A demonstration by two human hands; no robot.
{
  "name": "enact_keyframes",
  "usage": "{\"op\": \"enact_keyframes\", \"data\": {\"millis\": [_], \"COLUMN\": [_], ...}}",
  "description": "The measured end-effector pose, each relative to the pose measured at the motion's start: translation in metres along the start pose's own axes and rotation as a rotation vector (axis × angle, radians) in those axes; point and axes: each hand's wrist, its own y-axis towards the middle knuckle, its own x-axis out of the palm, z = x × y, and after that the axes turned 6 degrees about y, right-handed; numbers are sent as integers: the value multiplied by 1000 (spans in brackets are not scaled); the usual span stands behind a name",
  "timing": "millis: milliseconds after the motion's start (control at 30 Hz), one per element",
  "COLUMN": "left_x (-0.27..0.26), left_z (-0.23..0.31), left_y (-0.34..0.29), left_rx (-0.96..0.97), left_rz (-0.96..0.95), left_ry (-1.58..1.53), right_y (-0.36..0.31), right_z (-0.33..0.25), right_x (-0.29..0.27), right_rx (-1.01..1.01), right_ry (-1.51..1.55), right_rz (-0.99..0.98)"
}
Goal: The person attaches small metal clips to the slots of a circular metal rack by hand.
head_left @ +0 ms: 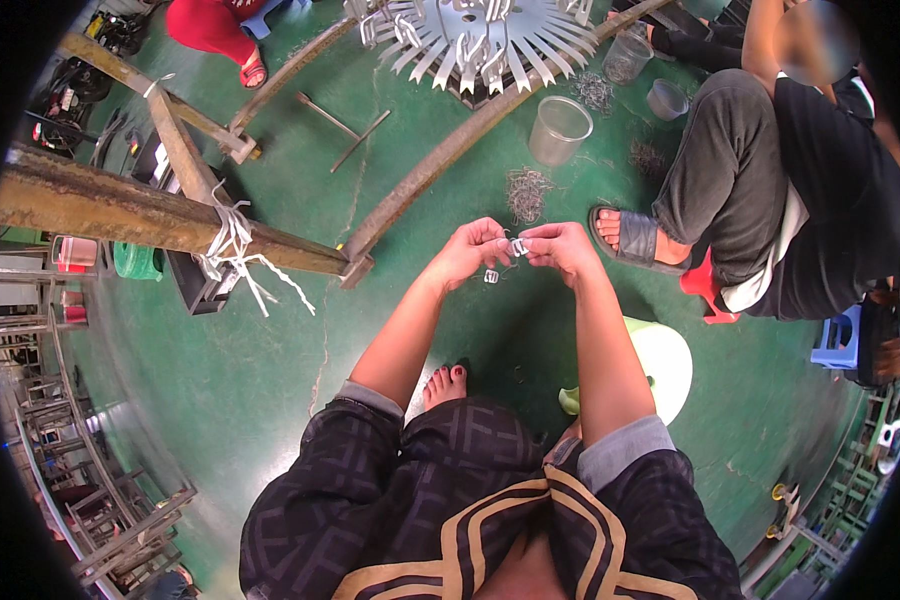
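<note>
My left hand (468,254) and my right hand (562,248) meet in front of me, over the green floor. Between their fingertips is a small silvery-white piece (518,247), pinched from both sides; its exact kind is too small to make out. A similar small piece (491,277) shows just below my left fingers, and I cannot tell whether it hangs or lies on the floor. Just beyond my hands is a loose heap of thin metal wire pieces (526,195). Behind the heap stands a translucent plastic bucket (560,132).
A round metal plate with radiating slotted prongs (480,35) stands ahead, inside curved rusty bars (440,170). A beam tied with white strips (160,220) is at left. At right, a seated person (750,190) is close by. A pale green stool (665,365) is beside my right arm.
</note>
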Motion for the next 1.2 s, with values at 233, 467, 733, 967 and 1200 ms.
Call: {"op": "enact_keyframes", "data": {"millis": [233,467,733,967,1200], "left_x": [-3,20,26,45,58], "left_z": [9,46,89,162,235], "left_y": [2,-5,-5,-27,-48], "left_rx": [24,3,71,475,669], "left_rz": [94,248,309,281,415], "left_ry": [113,0,16,139,387], "right_y": [-4,-16,-40,-88,-99], "right_z": [-7,-24,-62,-122,-193], "right_x": [-3,7,25,35,70], "right_rx": [13,-218,-435,-678,-1094], "right_ry": [-15,45,-45,-69,-154], "right_rz": [-29,-14,-73,-7,177]}}
